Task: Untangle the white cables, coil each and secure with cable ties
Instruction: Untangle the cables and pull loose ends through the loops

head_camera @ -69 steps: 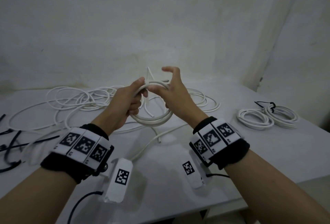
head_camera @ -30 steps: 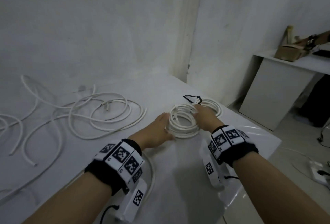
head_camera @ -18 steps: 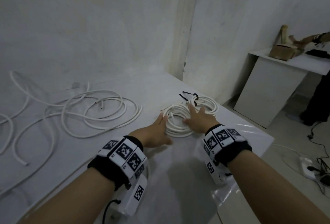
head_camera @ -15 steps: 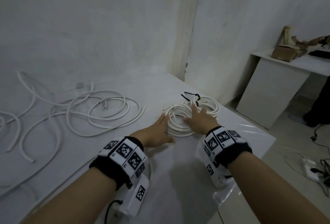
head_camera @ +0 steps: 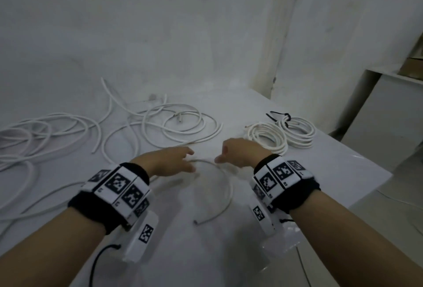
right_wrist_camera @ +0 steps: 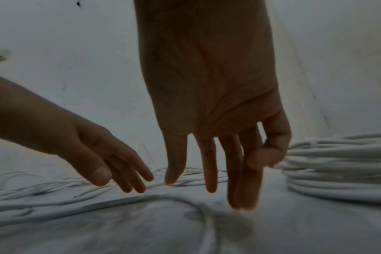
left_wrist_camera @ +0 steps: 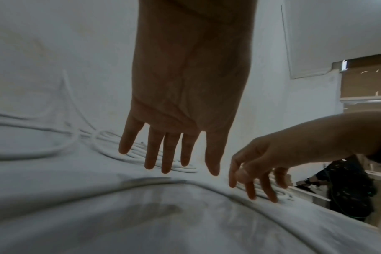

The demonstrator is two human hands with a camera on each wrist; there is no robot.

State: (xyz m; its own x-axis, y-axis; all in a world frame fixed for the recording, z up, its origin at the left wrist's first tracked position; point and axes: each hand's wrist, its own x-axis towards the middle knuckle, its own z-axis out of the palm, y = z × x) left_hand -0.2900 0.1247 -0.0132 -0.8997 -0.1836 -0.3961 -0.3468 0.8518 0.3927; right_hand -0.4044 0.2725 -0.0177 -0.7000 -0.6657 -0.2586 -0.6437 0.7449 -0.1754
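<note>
Both hands hover with straight, relaxed fingers just above one loose white cable (head_camera: pixel 225 179) that arcs across the table in front of me, its free end near me. My left hand (head_camera: pixel 174 160) is over the arc's left part and my right hand (head_camera: pixel 237 152) over its top right; neither holds anything. The left wrist view shows the left hand's fingers (left_wrist_camera: pixel 170 154) spread above the table. In the right wrist view the right hand's fingertips (right_wrist_camera: pixel 209 173) hang close over the cable (right_wrist_camera: pixel 207 216). Two coiled cables (head_camera: pixel 269 137) (head_camera: pixel 298 131) lie at the right, with a black tie (head_camera: pixel 278 115) on the farther one.
A heap of tangled white cables (head_camera: pixel 45 131) covers the table's left side, and loose loops (head_camera: pixel 180 124) lie at the middle back. The white table's right edge (head_camera: pixel 366 160) drops off beyond the coils. A white cabinet (head_camera: pixel 389 115) stands further right.
Both hands let go of the coil at the right and drew back to the left, over the loose cable. The coil stays beside the tied one. My view turned left.
</note>
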